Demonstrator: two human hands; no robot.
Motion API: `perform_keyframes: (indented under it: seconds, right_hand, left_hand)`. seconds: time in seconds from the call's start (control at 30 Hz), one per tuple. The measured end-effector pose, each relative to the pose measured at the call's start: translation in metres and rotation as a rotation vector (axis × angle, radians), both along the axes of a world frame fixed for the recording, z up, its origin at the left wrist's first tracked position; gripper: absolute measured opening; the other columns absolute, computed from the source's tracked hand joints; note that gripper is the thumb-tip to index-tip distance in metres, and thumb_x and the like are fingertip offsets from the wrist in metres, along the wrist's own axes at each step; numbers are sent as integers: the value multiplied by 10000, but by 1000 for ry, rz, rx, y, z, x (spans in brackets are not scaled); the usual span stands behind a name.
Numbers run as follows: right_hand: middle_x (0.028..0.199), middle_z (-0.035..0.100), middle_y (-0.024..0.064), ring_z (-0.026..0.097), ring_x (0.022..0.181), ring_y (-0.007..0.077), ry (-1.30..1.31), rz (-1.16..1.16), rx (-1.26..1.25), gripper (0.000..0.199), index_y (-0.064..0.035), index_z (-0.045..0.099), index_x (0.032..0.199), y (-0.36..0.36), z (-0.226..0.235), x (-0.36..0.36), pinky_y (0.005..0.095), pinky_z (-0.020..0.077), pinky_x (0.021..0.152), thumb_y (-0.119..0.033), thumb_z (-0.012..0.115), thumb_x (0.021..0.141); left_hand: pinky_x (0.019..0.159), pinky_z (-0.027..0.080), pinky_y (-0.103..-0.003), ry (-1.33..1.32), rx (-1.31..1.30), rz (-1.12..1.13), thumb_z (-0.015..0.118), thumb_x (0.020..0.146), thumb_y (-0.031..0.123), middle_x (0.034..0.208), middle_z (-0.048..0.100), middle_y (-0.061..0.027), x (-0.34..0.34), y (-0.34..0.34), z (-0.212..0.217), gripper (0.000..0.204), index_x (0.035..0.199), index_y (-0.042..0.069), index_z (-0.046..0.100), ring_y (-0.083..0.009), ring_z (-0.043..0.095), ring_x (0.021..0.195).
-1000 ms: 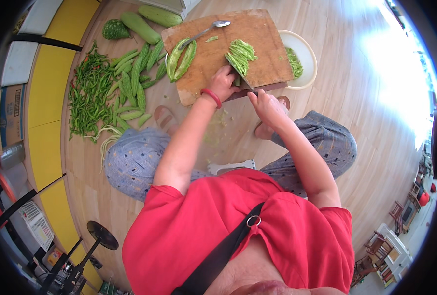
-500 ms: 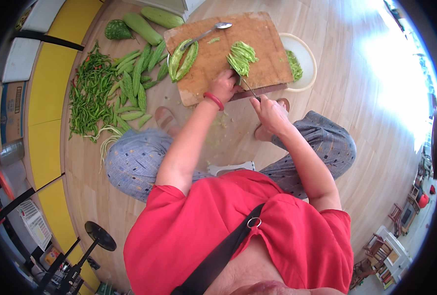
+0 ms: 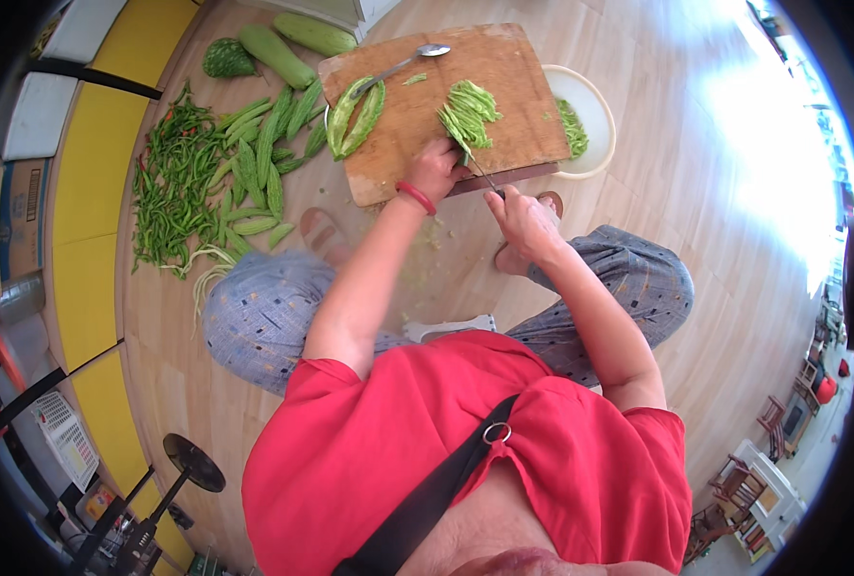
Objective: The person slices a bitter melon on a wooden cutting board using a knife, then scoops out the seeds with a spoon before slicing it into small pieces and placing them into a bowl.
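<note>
Sliced bitter melon (image 3: 470,113) sits in a pale green heap on the wooden cutting board (image 3: 518,106), right of its middle and just beyond the hands. From the left, a spread of green chillies (image 3: 168,182), a few of them red or orange, covers part of the wood-look floor (image 3: 172,346), with pale long beans (image 3: 210,267) at its near edge. Next come whole bitter melons (image 3: 264,149), and beyond them a dark round gourd (image 3: 227,59) and two long light-green gourds (image 3: 278,60). At the board's left edge lie two hollowed melon pieces (image 3: 372,108), a metal spoon (image 3: 400,68) slanting away from them. The left hand (image 3: 434,169), a red bangle (image 3: 417,198) on its wrist, is at the board's near edge, fingers bent in close to the blade; whether they pinch a piece I cannot tell. Just right of it, the knife (image 3: 484,174) slants toward the heap. The right hand (image 3: 525,219) has its fingers wrapped round the handle. Farther right, a white bowl (image 3: 598,154) stands partly hidden by the board, green shreds (image 3: 574,130) inside it.
</note>
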State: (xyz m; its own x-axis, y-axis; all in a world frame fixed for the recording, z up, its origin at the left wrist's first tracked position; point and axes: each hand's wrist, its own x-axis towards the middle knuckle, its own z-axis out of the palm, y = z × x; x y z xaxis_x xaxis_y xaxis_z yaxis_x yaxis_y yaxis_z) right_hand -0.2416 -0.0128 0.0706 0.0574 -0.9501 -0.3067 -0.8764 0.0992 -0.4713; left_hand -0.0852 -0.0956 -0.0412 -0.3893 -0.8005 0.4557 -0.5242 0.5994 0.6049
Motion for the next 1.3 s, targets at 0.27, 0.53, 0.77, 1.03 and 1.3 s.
perform_keyframes:
  seconds: [0.27,0.53,0.77,1.03,1.3]
  right_hand:
    - [703,569,302,562,737,452,-4,-24,-62,438,43,503,785,-13,-23,-1,504,435,662,-370,418,906]
    - [687,575,286,577,712,436,65,28,0,421,34,499,812,5,-8,-3,507,451,646,-369,420,904]
    - [695,575,286,580,716,436,48,65,-113,416,36,510,819,-4,-44,-2,496,462,640,-365,432,902]
    - [702,572,291,578,730,430,-17,8,-44,415,42,509,818,2,-11,-1,498,454,617,-356,429,905]
    - [734,578,299,577,760,433,-13,-31,-18,409,42,508,824,1,-18,8,506,443,684,-349,422,905]
  left_hand:
    - [683,479,-359,7,-63,-3,679,631,139,811,594,-81,-3,2,0,158,757,54,636,-262,571,786]
    - [680,480,-367,29,-36,19,677,629,139,807,589,-77,-3,3,-1,154,754,61,633,-264,564,791]
    - [718,481,-361,-37,-59,-21,663,664,136,831,587,-76,2,5,2,131,760,56,625,-266,561,836]
    - [690,484,-365,10,-21,5,641,695,129,816,589,-79,2,3,-6,89,736,52,620,-267,565,801]
    - [653,484,-369,-11,-71,29,650,668,116,775,586,-69,-1,5,-5,66,698,65,623,-265,562,742]
